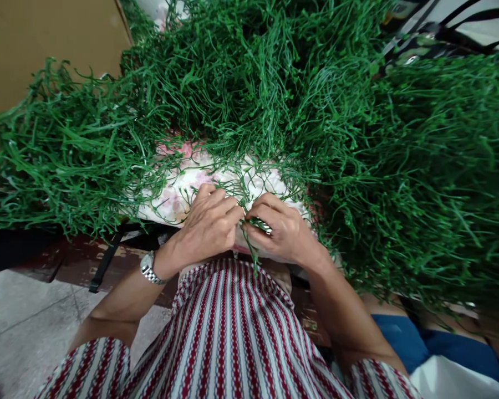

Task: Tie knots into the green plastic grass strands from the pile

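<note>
My left hand point(214, 219) and my right hand point(280, 227) meet at the near edge of a white and pink floral cloth point(170, 199). Between their closed fingertips is a thin green plastic stem point(254, 256), whose end dangles toward my striped clothing. The right hand pinches it with thumb and fingers. My left fingers are curled in, and their tips are partly hidden. Loose green plastic stems point(270, 83) with small knobby ends are heaped just beyond the hands, and some lie scattered on the cloth around them.
More stems point(432, 183) spread widely to the right, and a leafier heap point(75, 155) lies at the left. A brown cardboard panel point(50, 50) stands at upper left. Dark straps and a patterned bag point(428, 44) sit upper right. Someone in blue shorts point(403, 335) sits at right.
</note>
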Action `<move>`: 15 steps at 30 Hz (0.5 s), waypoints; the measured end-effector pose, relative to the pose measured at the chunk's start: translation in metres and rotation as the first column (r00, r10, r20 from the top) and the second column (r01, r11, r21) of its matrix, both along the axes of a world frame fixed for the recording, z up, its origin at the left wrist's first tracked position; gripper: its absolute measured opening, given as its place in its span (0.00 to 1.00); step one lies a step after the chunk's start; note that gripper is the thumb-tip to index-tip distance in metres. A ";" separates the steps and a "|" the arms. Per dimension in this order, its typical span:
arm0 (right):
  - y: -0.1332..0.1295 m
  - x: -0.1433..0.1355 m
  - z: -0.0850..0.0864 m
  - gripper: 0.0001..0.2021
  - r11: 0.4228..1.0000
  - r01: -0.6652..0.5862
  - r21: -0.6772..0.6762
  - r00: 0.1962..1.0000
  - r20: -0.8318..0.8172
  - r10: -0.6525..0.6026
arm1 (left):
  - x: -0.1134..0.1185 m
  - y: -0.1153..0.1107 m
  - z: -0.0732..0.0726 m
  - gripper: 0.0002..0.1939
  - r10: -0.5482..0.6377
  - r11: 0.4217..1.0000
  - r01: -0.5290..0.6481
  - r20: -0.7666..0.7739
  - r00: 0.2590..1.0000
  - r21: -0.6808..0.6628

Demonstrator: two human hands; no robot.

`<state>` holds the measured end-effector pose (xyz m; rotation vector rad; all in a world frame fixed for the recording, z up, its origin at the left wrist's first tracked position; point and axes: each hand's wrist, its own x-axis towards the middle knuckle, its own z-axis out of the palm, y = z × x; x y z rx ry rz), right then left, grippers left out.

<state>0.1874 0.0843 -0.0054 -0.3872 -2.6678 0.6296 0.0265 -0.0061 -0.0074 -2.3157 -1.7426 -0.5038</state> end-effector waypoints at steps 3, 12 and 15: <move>-0.001 0.000 -0.003 0.05 1.000 -0.011 -0.014 0.999 -0.042 0.010 | 0.003 0.001 -0.002 0.04 0.028 0.999 -0.028 0.000 1.000 -0.018; 0.001 -0.004 -0.009 0.01 0.917 0.049 -0.397 0.998 -0.025 -0.064 | -0.004 0.002 -0.006 0.04 -0.051 0.983 0.123 0.435 0.899 -0.139; 0.001 -0.003 -0.011 0.03 0.871 0.049 -0.488 0.997 -0.034 -0.075 | -0.009 0.003 -0.006 0.07 -0.084 0.968 0.194 0.523 0.848 -0.157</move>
